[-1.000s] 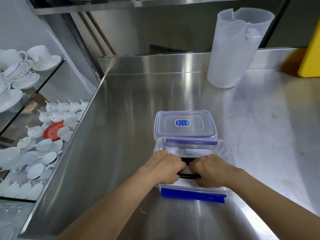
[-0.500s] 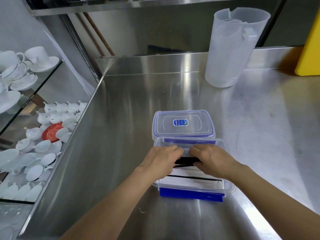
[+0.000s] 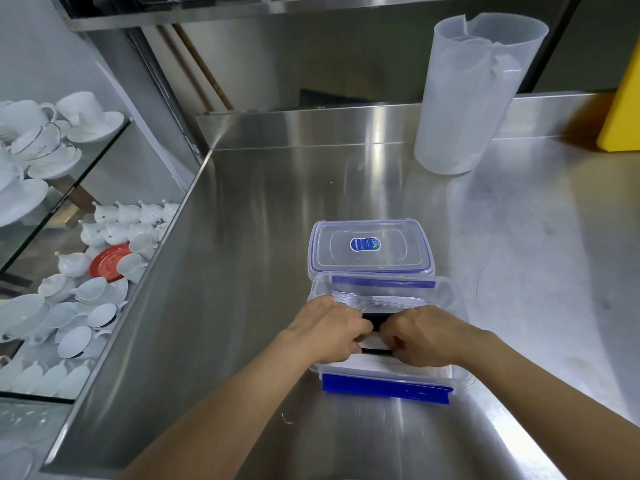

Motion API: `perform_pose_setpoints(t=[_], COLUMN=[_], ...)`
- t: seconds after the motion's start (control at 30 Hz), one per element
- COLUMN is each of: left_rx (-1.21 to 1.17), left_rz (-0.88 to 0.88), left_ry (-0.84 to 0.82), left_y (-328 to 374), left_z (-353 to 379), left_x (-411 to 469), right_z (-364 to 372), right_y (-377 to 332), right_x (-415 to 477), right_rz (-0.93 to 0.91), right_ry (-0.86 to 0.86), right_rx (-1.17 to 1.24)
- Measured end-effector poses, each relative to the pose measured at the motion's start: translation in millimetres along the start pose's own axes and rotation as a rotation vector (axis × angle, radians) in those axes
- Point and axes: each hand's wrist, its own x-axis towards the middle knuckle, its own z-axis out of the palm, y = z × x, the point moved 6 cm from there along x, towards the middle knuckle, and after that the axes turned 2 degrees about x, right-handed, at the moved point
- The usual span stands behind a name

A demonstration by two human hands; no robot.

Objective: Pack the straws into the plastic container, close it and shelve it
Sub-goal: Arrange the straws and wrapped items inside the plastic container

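Observation:
A clear plastic container [image 3: 446, 292] with blue clips sits open on the steel counter, near the front. Its clear lid [image 3: 370, 247], blue-rimmed with a blue sticker, lies flat just behind it. Both hands are inside the container. My left hand [image 3: 329, 332] and my right hand [image 3: 424, 336] press together on a bundle of black straws [image 3: 375, 319] lying across white paper-wrapped straws [image 3: 367, 360]. Fingers cover most of the black bundle. Clear wrapped items [image 3: 349, 296] lie at the container's far side.
A tall translucent plastic pitcher [image 3: 467, 95] stands at the back right of the steel counter [image 3: 242, 271]. A yellow object [image 3: 623, 109] sits at the far right edge. Left of the counter, glass shelves [image 3: 104, 147] hold white cups, saucers and a red saucer [image 3: 109, 263]. A steel shelf [image 3: 277, 8] runs overhead.
Both hands slid back toward the container's middle after reaching to its far side, still gripping the black straws. The container and lid stayed put.

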Motion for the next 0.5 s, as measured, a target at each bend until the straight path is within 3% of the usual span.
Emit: perform_pose_setpoints(t=[0.5], left_rx=[-0.012], left_rz=[-0.045], left_ry=[0.036], left_y=[-0.8], left_z=[-4.9], left_x=[-2.2], right_z=[9.9], right_y=[-10.1], right_x=[7.0], right_rz=[0.023], right_ry=[0.050], right_rx=[-0.277])
